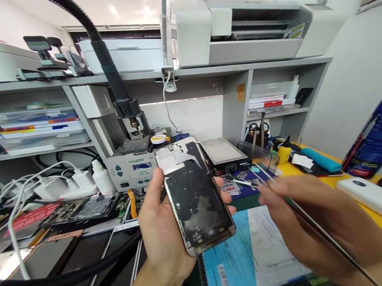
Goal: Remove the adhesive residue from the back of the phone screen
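In the middle of the head view, my left hand (162, 220) grips an opened smartphone (197, 198) by its sides. The inner face of the phone is turned up, black with dusty white smudges and a silvery plate at its top end. To the right, my right hand (314, 211), blurred by motion, pinches metal tweezers (312, 225). The tips of the tweezers point up and left, apart from the phone. Below both hands lies a blue and white packet (233, 258), partly hidden by the phone.
A rework station (129, 169) with a thick black hose stands behind the phone. Beside it is a flat heating plate (225, 150). Several phone screens (93, 252) and a loose white cable (11, 225) lie at left. A yellow bottle (284, 153) stands at right.
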`<state>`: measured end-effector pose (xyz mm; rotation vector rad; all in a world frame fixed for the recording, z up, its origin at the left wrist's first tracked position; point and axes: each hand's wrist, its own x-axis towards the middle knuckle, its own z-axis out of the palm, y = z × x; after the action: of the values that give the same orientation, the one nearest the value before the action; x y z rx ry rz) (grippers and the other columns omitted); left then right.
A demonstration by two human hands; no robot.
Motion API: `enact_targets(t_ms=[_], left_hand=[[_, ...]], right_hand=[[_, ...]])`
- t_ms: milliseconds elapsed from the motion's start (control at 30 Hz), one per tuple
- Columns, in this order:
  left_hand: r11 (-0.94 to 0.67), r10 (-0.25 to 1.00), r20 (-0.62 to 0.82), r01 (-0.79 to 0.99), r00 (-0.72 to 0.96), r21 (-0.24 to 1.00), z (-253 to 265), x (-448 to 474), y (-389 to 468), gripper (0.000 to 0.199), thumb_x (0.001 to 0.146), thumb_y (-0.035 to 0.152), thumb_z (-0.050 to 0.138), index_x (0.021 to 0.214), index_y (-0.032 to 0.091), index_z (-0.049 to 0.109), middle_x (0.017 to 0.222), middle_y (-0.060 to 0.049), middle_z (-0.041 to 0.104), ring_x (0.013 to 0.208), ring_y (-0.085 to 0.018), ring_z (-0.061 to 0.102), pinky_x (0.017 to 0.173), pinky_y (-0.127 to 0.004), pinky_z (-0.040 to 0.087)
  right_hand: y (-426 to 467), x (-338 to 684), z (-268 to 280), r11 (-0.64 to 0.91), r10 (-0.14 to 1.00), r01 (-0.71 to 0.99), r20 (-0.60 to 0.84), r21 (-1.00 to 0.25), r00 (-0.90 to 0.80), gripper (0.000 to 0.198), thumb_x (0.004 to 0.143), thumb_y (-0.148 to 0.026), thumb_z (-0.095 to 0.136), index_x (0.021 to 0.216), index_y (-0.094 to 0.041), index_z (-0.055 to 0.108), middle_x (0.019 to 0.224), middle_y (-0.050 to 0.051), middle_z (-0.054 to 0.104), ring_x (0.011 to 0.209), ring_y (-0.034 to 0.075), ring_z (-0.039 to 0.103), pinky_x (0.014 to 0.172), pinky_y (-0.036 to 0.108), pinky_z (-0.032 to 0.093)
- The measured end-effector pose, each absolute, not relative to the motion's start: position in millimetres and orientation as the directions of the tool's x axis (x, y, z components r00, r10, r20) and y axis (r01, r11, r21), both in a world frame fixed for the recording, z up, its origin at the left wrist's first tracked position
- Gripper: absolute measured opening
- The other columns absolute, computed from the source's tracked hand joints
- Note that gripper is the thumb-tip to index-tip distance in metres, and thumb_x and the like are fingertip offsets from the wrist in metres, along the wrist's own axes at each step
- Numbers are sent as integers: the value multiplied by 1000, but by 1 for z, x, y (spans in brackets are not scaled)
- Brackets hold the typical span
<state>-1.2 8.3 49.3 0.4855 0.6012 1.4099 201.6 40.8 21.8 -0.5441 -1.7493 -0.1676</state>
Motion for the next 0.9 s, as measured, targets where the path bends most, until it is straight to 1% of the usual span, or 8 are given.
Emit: enact_targets(t_ms=[67, 167, 267, 367, 467, 600, 767, 900], left_hand=[[82, 994, -111, -746, 12, 661, 52, -5, 10, 87, 108, 65, 23, 101, 2, 82, 93, -23, 81, 70, -33, 80, 65, -45, 68], [37, 995, -94, -730, -37, 682, 51, -11, 13, 73, 109, 60, 32, 108, 5, 80, 98, -23, 82, 74, -36, 81, 66, -50, 69], [-22, 991, -82, -714, -110, 700, 46, -17, 16, 65, 108, 60, 40, 115, 8, 79, 106, -24, 83, 81, -37, 83, 71, -53, 70], [-52, 985, -79, -702, -153, 711, 43, -19, 18, 64, 108, 61, 42, 117, 9, 78, 109, -24, 83, 84, -38, 83, 73, -54, 70], [-35, 987, -84, -693, -138, 720, 44, -18, 20, 66, 108, 61, 41, 115, 8, 79, 107, -25, 83, 83, -37, 83, 73, -54, 70], [10, 990, -101, -679, -95, 734, 45, -16, 20, 71, 106, 63, 39, 109, 6, 81, 102, -26, 82, 77, -38, 82, 69, -54, 70], [12, 986, -122, -672, -116, 741, 45, -16, 19, 70, 108, 60, 36, 113, 6, 80, 103, -26, 82, 76, -38, 82, 68, -54, 70], [-22, 969, -147, -667, -196, 744, 46, -15, 20, 63, 109, 53, 36, 119, 7, 78, 108, -26, 83, 81, -39, 83, 72, -56, 70]], right_hand=[[62, 205, 31, 836, 306, 517, 939, -186, -157, 10, 99, -15, 73, 103, -24, 72, 93, 2, 84, 82, 17, 81, 78, 27, 65], [94, 214, 37, 754, 504, 611, 808, -241, -303, 4, 103, -20, 72, 106, -20, 75, 90, 2, 82, 77, 17, 78, 68, 28, 60], [118, 225, 35, 631, 724, 724, 545, -277, -422, 9, 107, -23, 69, 109, -17, 74, 88, 1, 79, 74, 16, 75, 67, 29, 61], [130, 234, 30, 524, 845, 818, 266, -238, -464, 19, 108, -34, 70, 105, -15, 74, 96, 2, 77, 81, 17, 75, 77, 34, 64], [134, 236, 27, 494, 869, 854, 59, -165, -492, 22, 107, -38, 72, 103, -16, 74, 98, 3, 76, 86, 18, 74, 82, 38, 64], [134, 233, 25, 521, 845, 843, -61, -132, -532, 21, 106, -37, 73, 107, -16, 74, 106, 5, 77, 97, 21, 75, 89, 42, 64], [133, 228, 24, 561, 804, 805, -102, -193, -585, 20, 104, -36, 75, 109, -16, 75, 110, 5, 77, 99, 22, 75, 92, 44, 64], [140, 231, 30, 492, 863, 834, 18, -250, -504, 23, 106, -38, 72, 113, -17, 75, 112, 6, 77, 98, 22, 75, 90, 43, 64]])
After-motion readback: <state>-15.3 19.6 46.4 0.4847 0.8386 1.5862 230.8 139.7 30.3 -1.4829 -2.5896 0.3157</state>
